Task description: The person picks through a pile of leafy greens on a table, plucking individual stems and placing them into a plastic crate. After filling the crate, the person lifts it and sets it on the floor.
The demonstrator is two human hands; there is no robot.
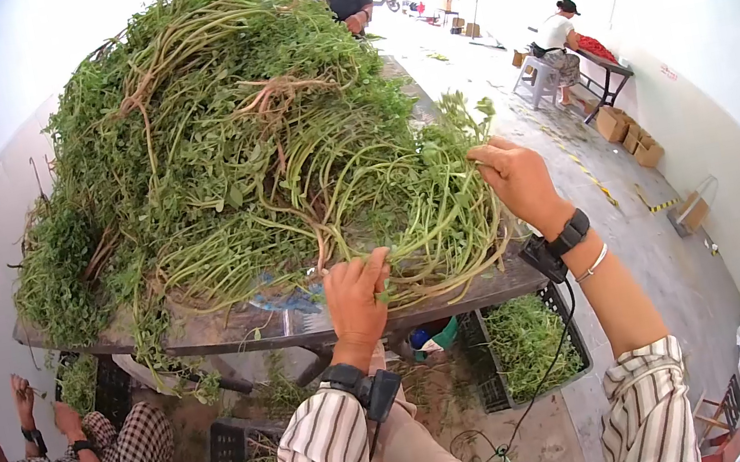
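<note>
Step in hand, as I am reading it: parting a few stems (443, 221) from the heap (207, 151). My left grip (355, 301) is pinching at the near edge of the desk (230, 334), thumb against finger, apparently holding one end of the stems; the exact contact is hiding behind my knuckles. My right grip (520, 185) is closing narrowly on the leafy end, at the heap's right side.

Next move, by my judgement: it is calling for a firm left pinch and a gentle right pull, since neighbouring stems are tangling and could be snagging or tearing.

Appearance: the stems are looking long, thin and pale green, bowing toward the desk's right end, small leaves (466, 115) clustering near my right grip. The heap is covering most of the desk and rising high toward the back, tan and reddish roots (282, 95) showing in places. Below, a black crate (485, 364) is holding more greens (530, 341).
</note>
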